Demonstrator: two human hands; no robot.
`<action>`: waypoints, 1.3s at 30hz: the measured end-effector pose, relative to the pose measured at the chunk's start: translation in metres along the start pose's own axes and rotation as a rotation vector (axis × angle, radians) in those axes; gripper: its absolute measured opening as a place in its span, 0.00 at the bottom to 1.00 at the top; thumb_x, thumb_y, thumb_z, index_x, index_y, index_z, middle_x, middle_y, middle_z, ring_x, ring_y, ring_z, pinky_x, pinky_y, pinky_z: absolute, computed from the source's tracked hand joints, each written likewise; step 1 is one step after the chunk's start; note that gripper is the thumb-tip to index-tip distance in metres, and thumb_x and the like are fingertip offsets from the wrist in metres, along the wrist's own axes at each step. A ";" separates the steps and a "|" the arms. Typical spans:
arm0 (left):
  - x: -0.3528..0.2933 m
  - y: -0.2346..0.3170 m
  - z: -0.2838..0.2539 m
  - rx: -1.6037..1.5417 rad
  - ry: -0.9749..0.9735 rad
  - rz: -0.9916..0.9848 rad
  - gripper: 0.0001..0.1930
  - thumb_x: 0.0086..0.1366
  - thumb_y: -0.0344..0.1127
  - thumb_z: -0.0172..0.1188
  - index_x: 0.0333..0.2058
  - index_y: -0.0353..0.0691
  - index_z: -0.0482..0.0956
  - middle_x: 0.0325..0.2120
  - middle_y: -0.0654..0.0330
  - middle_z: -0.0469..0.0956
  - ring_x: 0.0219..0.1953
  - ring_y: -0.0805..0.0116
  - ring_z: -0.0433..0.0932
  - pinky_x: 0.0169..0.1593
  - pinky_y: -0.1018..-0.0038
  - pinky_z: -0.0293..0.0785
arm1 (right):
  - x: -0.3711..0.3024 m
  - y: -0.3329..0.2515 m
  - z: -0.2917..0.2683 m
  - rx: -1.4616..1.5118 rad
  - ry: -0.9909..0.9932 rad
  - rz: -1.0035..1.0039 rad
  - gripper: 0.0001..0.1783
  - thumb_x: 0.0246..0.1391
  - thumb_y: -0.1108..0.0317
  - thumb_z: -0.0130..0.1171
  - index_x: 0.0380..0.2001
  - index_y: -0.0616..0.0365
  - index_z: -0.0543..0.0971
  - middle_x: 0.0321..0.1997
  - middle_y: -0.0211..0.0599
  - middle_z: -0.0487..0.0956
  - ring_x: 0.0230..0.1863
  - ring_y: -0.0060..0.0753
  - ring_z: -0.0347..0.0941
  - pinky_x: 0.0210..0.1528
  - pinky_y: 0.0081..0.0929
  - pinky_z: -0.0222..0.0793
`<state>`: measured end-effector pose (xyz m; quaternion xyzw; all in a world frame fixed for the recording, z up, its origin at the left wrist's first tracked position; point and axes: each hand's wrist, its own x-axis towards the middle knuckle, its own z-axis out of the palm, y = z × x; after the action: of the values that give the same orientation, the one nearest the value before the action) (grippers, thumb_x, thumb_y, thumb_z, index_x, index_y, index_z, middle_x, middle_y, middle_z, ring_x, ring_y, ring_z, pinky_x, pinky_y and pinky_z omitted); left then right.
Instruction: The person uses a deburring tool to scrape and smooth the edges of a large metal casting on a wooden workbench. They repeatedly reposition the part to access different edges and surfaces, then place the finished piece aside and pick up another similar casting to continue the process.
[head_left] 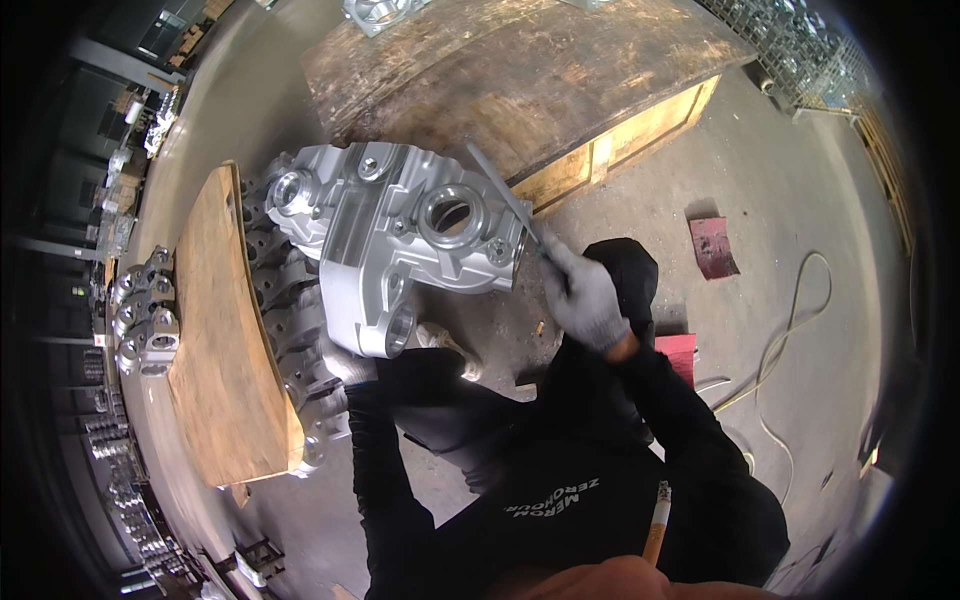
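A large silver metal casting [365, 215] with round bores lies tilted in front of me, between the wooden bench and my legs. My right hand [588, 300], in a pale knit glove, is closed round the near end of a long, thin file [500, 185]. The file slants up and to the left, along the casting's right edge; whether it touches the metal I cannot tell. My left hand [346, 364], also gloved, is at the casting's near lower end, beside a round bore. Its fingers are hidden behind the part.
Beyond the casting stands a stained wooden bench [520, 75]. On the left, a curved wooden board [215, 340] stands beside several stacked metal castings [290, 300]. Red abrasive sheets [712, 248] and a looped pale hose [770, 365] lie on the floor at right.
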<state>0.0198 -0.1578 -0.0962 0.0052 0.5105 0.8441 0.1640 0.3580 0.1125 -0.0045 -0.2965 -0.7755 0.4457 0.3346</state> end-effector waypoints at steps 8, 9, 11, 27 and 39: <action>-0.007 0.000 0.005 0.668 -0.071 0.372 0.15 0.77 0.36 0.48 0.51 0.32 0.79 0.46 0.57 0.82 0.46 0.67 0.82 0.51 0.69 0.81 | 0.002 0.016 0.011 0.126 0.035 0.018 0.29 0.65 0.74 0.59 0.69 0.56 0.72 0.44 0.54 0.85 0.41 0.52 0.86 0.43 0.34 0.81; -0.006 0.000 0.004 0.451 -0.057 0.276 0.16 0.76 0.37 0.48 0.51 0.31 0.78 0.47 0.57 0.82 0.47 0.66 0.82 0.52 0.68 0.81 | 0.004 0.022 0.012 0.182 0.022 0.055 0.29 0.65 0.74 0.58 0.69 0.56 0.71 0.45 0.55 0.85 0.43 0.49 0.86 0.44 0.33 0.80; 0.000 0.000 0.002 0.038 -0.129 0.077 0.18 0.76 0.38 0.49 0.53 0.31 0.77 0.48 0.56 0.81 0.49 0.64 0.82 0.54 0.67 0.80 | -0.002 0.030 0.011 0.291 0.011 0.125 0.28 0.66 0.74 0.58 0.69 0.57 0.71 0.48 0.55 0.85 0.45 0.43 0.87 0.46 0.31 0.80; -0.007 -0.001 0.008 0.443 0.117 0.202 0.25 0.76 0.45 0.47 0.61 0.31 0.72 0.55 0.51 0.79 0.58 0.57 0.78 0.64 0.60 0.74 | 0.017 0.045 -0.024 0.523 -0.221 0.245 0.27 0.71 0.73 0.53 0.71 0.64 0.68 0.52 0.28 0.82 0.50 0.17 0.75 0.55 0.18 0.71; -0.010 -0.003 0.013 0.108 0.081 0.154 0.23 0.74 0.43 0.51 0.57 0.31 0.76 0.53 0.53 0.80 0.54 0.60 0.80 0.61 0.63 0.76 | 0.021 0.061 -0.050 -0.418 -0.218 -0.012 0.29 0.61 0.64 0.60 0.67 0.40 0.76 0.28 0.43 0.80 0.27 0.50 0.79 0.30 0.45 0.75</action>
<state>0.0326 -0.1483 -0.0911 0.0189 0.5595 0.8250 0.0772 0.3949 0.1793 -0.0346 -0.3049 -0.8843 0.3027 0.1828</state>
